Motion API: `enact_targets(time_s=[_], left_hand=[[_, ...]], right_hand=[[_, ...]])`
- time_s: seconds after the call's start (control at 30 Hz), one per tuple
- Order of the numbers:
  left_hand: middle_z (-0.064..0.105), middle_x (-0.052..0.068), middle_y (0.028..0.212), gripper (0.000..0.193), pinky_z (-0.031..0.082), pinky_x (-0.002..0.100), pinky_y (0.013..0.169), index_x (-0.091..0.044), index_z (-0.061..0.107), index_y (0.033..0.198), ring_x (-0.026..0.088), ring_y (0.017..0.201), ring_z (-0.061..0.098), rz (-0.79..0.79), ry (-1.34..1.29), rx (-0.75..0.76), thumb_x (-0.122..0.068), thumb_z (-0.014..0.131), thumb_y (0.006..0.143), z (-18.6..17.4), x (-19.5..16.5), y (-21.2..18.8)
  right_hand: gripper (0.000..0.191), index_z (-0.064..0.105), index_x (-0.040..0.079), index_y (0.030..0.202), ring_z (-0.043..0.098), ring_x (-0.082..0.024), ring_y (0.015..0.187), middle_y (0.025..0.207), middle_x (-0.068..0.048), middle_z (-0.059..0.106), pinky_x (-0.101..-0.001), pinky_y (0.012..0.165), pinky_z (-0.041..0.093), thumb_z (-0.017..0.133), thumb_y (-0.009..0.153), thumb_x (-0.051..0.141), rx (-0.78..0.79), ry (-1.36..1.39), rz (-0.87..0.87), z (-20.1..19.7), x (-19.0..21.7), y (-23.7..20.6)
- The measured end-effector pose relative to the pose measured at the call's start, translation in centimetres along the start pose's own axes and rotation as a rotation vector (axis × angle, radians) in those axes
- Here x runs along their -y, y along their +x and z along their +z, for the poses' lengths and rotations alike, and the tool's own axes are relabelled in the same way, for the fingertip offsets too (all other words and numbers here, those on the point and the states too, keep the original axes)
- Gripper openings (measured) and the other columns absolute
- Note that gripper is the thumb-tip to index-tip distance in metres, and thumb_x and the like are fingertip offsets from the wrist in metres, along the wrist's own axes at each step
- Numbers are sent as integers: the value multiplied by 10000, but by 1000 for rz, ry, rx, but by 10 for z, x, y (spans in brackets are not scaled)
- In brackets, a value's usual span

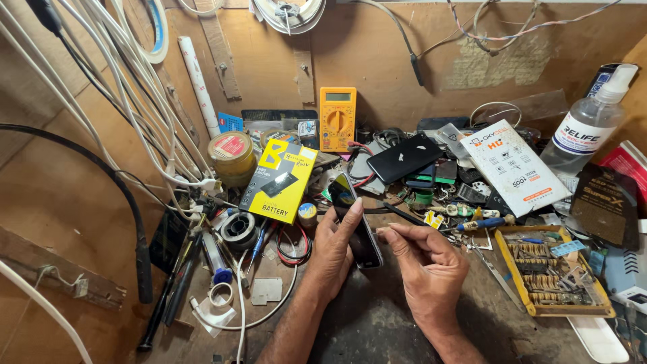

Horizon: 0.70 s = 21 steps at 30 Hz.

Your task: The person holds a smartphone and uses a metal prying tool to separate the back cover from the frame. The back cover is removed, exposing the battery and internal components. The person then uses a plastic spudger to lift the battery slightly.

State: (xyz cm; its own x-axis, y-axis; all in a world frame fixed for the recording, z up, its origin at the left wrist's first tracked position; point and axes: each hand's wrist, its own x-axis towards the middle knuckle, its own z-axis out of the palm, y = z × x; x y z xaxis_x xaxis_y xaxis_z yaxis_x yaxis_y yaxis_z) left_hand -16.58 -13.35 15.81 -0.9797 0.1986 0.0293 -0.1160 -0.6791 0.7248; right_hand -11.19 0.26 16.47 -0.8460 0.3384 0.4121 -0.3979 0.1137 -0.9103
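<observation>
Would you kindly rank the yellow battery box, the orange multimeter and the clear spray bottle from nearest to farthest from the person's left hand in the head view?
From the left hand, which holds a dark phone:
1. Yellow battery box, just up and left of it.
2. Orange multimeter, farther back against the wooden wall.
3. Clear spray bottle, far right.

A dark phone (355,222) sits just left of the frame's centre, tilted on edge with its glossy black face turned up and right, top end toward the upper left. A thin black tool (403,214) runs from centre toward the right, its tip near the phone's edge.
</observation>
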Motion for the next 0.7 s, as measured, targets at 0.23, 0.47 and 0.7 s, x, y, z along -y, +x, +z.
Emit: enact_targets(time_s=[0.23,0.47,0.7], left_hand=[[701,134,1151,387,600,378,893,-8,578,1232,209,1028,712,-16,-57,2,-282,670,975,-2,-2,1],[706,144,1167,387,608,393,905,-11,575,1244,224,1045,717,-22,-52,6,-284,648,980,1,-3,0],[706,142,1164,380,604,393,891,-12,577,1245,219,1035,716,-22,-36,1,-276,646,980,2,-2,2]], right_hand=[[139,746,-24,1035,745,-91,820,925,-78,799,-208,757,580,750,910,37,-10,-9,4,-3,2,-3],[148,759,-8,1036,709,-52,805,915,-48,786,-181,715,553,768,893,28,3,-34,-13,-5,3,-6],[149,758,-16,1035,710,-60,808,920,-58,785,-187,721,555,771,893,25,-18,-40,-1,-5,5,-5]])
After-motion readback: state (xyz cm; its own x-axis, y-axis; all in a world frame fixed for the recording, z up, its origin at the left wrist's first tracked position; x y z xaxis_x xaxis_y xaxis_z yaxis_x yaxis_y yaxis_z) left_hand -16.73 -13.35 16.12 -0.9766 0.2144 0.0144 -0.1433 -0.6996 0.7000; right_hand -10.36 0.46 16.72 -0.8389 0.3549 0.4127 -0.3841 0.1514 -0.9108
